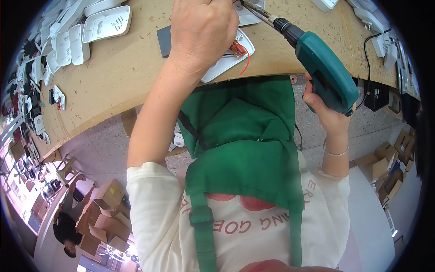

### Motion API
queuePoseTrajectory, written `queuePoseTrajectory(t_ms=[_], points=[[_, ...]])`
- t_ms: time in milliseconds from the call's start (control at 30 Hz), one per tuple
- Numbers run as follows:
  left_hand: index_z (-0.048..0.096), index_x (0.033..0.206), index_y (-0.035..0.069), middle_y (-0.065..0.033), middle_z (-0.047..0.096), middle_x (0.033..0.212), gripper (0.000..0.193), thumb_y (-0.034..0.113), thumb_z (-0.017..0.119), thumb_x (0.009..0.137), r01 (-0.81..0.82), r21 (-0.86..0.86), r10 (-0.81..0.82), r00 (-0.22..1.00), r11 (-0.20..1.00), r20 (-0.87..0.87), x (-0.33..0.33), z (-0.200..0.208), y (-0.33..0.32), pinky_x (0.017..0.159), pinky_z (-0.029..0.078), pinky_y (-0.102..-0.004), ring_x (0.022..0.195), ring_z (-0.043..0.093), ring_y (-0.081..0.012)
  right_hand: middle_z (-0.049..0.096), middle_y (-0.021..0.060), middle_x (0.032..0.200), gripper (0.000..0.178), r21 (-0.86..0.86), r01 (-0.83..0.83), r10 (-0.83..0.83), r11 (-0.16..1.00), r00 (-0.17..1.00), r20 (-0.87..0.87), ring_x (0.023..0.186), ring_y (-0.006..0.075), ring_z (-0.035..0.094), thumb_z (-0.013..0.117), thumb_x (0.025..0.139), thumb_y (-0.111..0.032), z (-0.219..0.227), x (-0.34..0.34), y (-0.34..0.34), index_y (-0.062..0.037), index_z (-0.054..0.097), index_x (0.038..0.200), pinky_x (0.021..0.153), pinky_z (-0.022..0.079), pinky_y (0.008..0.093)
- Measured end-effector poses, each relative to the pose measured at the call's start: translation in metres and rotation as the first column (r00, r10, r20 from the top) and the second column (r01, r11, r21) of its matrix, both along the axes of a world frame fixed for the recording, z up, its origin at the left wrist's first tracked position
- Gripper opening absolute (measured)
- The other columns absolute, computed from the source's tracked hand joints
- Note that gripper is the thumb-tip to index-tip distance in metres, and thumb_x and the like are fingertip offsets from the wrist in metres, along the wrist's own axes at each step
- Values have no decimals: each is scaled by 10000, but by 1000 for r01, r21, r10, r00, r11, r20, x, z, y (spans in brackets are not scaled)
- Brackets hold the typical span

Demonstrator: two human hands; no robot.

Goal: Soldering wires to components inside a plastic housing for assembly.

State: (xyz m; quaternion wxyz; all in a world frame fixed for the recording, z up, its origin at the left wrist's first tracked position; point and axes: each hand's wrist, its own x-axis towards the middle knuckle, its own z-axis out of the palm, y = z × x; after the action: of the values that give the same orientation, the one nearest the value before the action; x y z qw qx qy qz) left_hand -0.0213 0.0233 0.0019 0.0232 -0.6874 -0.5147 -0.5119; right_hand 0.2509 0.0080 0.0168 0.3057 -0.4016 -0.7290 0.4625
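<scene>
My right hand (328, 109) is wrapped around the handle of a teal soldering gun (328, 68) with a black collar and a thin metal tip. The tip points up and left, close to my left fingers. My left hand (201, 34) is closed at the top of the view, and its fingertips and what they pinch are hidden. Beside it, a small circuit board (236, 49) with a loose red wire (248, 63) lies on a white plastic shell (217, 71). A second white shell (251, 17) lies just beyond, under the tip. A dark flat block (164, 41) shows left of my wrist.
White plastic housings (107, 23) are heaped along the left of the wooden table (113, 77). A small white part (59, 97) lies apart from them. White plug housings (369, 20) sit at the right. A black cord (367, 59) runs to the soldering gun. Cardboard boxes (108, 195) and another person (68, 229) are at lower left.
</scene>
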Motion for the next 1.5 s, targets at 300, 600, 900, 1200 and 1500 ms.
queuePoseTrajectory(t_ms=[300, 600, 900, 1200, 1500], points=[[581, 761, -32, -174, 564, 866, 84, -46, 616, 686, -99, -12, 95, 976, 995, -196, -6, 3, 0, 683, 459, -413, 777, 561, -355, 652, 73, 858, 410, -22, 8, -9, 1000, 998, -57, 712, 112, 590, 816, 708, -99, 3, -10, -3, 40, 611, 1035, 639, 485, 230], [571, 749, -30, -171, 564, 861, 80, -48, 614, 683, -89, -9, 86, 982, 996, -166, -10, 3, 2, 683, 460, -413, 776, 562, -352, 636, 40, 780, 399, -10, 7, -7, 1000, 999, -39, 667, 92, 565, 826, 695, -92, 3, -14, -1, 23, 607, 1008, 604, 466, 210], [569, 745, -32, -173, 571, 868, 78, -49, 611, 681, -67, 90, 86, 971, 994, -225, -17, -1, 3, 676, 464, -414, 771, 566, -354, 637, 86, 847, 497, -96, -3, -18, 995, 977, -214, 727, 121, 582, 812, 712, -98, 0, -13, -7, 56, 571, 1119, 622, 481, 244], [579, 753, -34, -175, 575, 873, 84, -43, 613, 677, -100, 11, 100, 976, 995, -193, -15, 1, 4, 692, 465, -411, 782, 567, -357, 307, 285, 1429, 896, -347, -380, -16, 858, 655, -755, 989, 276, 631, 697, 807, -441, -20, -26, 25, 22, 245, 1426, 732, 578, 333], [618, 799, -11, -156, 588, 930, 116, -8, 639, 684, -150, -39, 140, 972, 988, -189, -17, 4, -3, 753, 443, -426, 852, 567, -339, 106, 310, 1485, 955, -433, -581, -93, 689, 522, -848, 1165, 299, 543, 685, 813, -431, -22, -65, 27, -129, 84, 1490, 813, 560, 347]])
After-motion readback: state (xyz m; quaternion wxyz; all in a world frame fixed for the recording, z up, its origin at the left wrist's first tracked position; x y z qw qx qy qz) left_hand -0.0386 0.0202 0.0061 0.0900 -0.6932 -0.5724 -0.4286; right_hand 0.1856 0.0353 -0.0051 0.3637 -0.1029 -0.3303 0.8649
